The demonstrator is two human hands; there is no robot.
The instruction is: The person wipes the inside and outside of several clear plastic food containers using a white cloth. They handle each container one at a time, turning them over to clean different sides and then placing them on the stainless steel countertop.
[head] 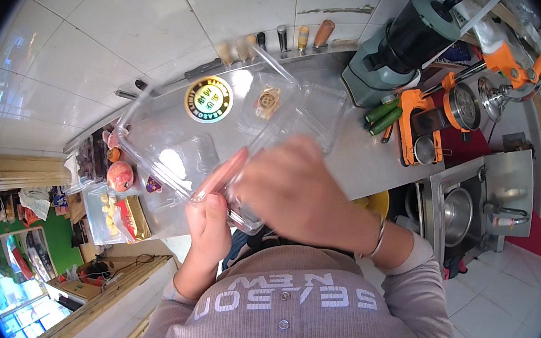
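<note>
A clear plastic clamshell container (154,135) with a round gold and black sticker on its lid is held before me, its lid raised. My left hand (213,212) grips its near edge, thumb on the outside and fingers seen through the plastic. Blurred by motion, my right hand (288,191) is at the container's right edge; its fingertips are not clear, so its hold cannot be told. Behind the held one, another clear container (319,112) lies on the steel counter (356,164).
Knives with various handles (283,37) stand along the wall. To the right are a juicer (388,57), cucumbers (384,117), an orange manual press (410,130) and a sink (458,215). At left are a red fruit (120,176) and a tray of yellow pieces (93,229).
</note>
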